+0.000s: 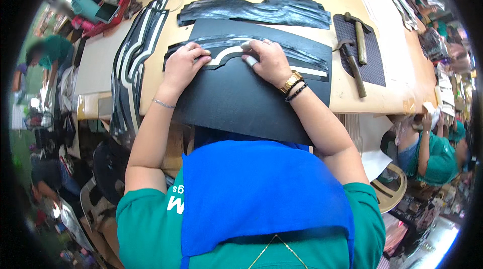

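So I've got both hands flat on a curved black strip (241, 50) lying on the big black mat (241, 103) on the table (352, 100). Left hand (183, 63) and right hand (269, 58) press down with spread fingers, gripping nothing. Strip looks thin, floppy, light, so I'd pinch its edges

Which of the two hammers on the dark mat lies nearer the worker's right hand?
The lower hammer, lying slanted at the dark mat's left edge, is nearer the right hand. The other hammer lies farther up the mat.
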Motion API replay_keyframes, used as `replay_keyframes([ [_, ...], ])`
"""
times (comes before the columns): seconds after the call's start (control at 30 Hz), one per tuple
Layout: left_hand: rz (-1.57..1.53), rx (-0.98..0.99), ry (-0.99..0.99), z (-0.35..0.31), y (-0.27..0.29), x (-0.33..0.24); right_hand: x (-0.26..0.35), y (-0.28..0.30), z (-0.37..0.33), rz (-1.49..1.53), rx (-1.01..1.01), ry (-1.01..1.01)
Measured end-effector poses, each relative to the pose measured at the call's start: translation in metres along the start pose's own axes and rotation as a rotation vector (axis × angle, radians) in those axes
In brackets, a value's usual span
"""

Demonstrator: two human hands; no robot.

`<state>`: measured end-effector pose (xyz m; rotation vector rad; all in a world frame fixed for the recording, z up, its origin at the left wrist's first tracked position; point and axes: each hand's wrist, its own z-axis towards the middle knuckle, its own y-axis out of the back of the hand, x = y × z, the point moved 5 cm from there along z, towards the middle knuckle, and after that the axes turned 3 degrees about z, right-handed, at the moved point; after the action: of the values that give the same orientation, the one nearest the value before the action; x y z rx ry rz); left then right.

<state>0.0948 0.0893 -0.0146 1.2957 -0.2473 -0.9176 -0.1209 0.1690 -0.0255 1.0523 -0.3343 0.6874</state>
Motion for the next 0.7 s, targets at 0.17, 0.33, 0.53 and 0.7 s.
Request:
replay_keyframes([
  [0.17, 0.256, -0.070, -0.284, 0.007, 0.001, -0.013, -0.004, -0.005, -0.002, 0.004, 0.027, 0.002],
  [0.33, 0.336, -0.058, -0.318, 0.004, -0.015, -0.003, 0.011, -0.006, -0.003, -0.175, -0.005, 0.077],
  [0.53, -0.574, -0.222, 0.188, -0.001, 0.002, 0.042, 0.014, 0.000, 0.018, -0.133, 0.158, -0.019],
  [0.7, -0.737, 0.390, 0.193, -0.061, 0.046, 0.006, -0.054, 0.052, 0.055, -0.325, -0.070, -0.028],
])
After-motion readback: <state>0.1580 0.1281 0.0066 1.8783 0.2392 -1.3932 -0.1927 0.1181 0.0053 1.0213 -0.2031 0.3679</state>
